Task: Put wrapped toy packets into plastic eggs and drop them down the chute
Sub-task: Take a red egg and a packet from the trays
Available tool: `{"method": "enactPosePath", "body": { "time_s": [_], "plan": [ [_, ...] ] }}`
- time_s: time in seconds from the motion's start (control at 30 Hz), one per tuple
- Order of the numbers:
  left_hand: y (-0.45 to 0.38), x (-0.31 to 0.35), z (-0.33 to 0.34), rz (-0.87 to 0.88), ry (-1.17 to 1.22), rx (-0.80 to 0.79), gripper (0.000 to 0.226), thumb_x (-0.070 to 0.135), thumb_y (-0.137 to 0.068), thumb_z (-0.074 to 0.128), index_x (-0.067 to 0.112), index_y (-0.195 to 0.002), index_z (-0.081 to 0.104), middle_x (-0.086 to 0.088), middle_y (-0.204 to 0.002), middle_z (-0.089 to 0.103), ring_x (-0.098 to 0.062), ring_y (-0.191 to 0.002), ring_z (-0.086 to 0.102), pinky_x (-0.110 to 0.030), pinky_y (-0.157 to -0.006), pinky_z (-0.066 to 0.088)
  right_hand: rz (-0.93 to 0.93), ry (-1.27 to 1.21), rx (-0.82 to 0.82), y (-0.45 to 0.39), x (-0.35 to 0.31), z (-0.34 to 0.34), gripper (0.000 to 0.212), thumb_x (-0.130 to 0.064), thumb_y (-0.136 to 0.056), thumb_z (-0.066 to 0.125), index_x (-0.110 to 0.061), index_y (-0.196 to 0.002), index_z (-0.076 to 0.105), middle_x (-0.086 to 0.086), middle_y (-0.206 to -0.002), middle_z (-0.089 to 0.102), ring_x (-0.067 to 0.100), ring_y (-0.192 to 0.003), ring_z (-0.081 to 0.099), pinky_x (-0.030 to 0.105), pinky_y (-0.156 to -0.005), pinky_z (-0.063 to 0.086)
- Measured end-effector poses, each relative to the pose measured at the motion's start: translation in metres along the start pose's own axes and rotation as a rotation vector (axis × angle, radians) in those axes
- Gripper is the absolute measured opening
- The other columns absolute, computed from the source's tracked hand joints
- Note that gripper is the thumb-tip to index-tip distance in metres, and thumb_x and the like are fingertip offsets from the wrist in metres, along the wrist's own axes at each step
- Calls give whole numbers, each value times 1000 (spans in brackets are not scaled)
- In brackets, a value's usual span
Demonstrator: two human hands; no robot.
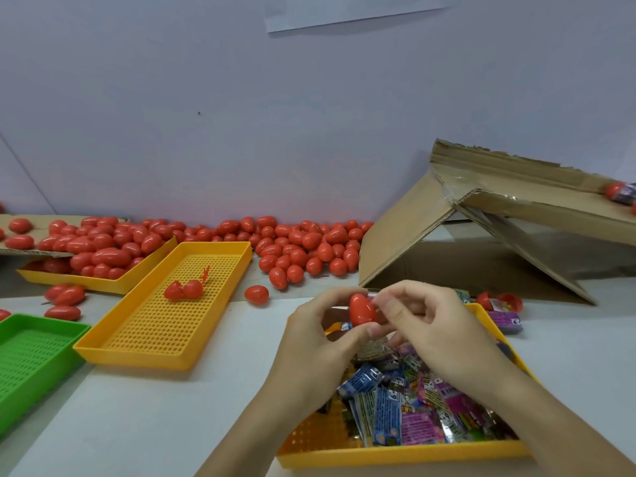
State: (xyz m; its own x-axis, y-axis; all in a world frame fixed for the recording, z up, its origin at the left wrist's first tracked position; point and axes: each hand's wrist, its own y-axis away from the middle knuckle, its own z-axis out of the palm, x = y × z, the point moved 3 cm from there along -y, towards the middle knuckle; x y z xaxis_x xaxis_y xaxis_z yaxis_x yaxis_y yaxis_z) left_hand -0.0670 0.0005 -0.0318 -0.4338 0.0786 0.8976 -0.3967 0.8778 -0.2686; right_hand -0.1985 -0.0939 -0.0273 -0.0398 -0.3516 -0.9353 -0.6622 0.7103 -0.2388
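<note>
My left hand (318, 333) grips a red plastic egg (361, 309) between thumb and fingers, just above the yellow tray (395, 454) of wrapped toy packets (389, 407). My right hand (423, 320) meets the egg from the right, its fingertips curled against the egg's top edge. Whether a packet sits inside the egg is hidden. The cardboard chute (537, 201) rises at the right, with an egg (616, 191) lying near its far end.
A heap of red eggs (303, 246) lines the wall. An empty-looking yellow tray (165, 311) holds an opened egg (182, 290). Another yellow tray (103, 284) of eggs and a green tray (31, 352) sit at left. Loose packets and an open egg (502, 308) lie right.
</note>
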Motion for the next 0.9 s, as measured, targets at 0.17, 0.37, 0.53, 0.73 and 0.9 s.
{"method": "enactPosePath", "body": {
  "time_s": [0.17,0.37,0.53,0.73,0.9],
  "plan": [
    [-1,-1,-4,-30,173,-79,31,17,-88,76,30,-115,68,5,-110,73,-15,-105,70,-35,-86,60,7,-7,130,-3,-1,-11,24,-42,-86,61,-29,-105,68,-10,-94,73,3,-86,71,22,-64,57],
    [0,-1,1,-28,171,-173,32,27,-85,75,41,-113,68,12,-112,72,-11,-108,68,-31,-88,58,-38,152,129,-1,0,-11,12,-24,-91,67,-28,-90,77,-14,-78,74,1,-76,69,13,-65,52],
    [-2,-7,-5,-116,341,-67,31,3,-93,63,25,-116,68,2,-107,74,-18,-98,72,-28,-74,58,-13,66,240,-3,5,-16,16,-20,-94,63,-30,-86,72,-10,-72,73,3,-65,68,12,-57,50],
    [-6,-6,-1,-280,617,-98,20,16,-72,61,11,-89,69,-7,-71,53,-14,-57,48,-27,-53,46,1,63,147,-2,4,-6,17,-26,-96,60,-27,-86,74,-4,-70,73,9,-65,69,22,-57,55],
    [-1,-4,-3,-144,214,-26,6,33,-88,73,29,-83,73,12,-55,59,-5,-52,58,-23,-57,52,-11,94,81,2,1,4,19,-29,-95,59,-26,-87,75,-6,-71,72,8,-68,69,18,-58,53]
  ]
}}
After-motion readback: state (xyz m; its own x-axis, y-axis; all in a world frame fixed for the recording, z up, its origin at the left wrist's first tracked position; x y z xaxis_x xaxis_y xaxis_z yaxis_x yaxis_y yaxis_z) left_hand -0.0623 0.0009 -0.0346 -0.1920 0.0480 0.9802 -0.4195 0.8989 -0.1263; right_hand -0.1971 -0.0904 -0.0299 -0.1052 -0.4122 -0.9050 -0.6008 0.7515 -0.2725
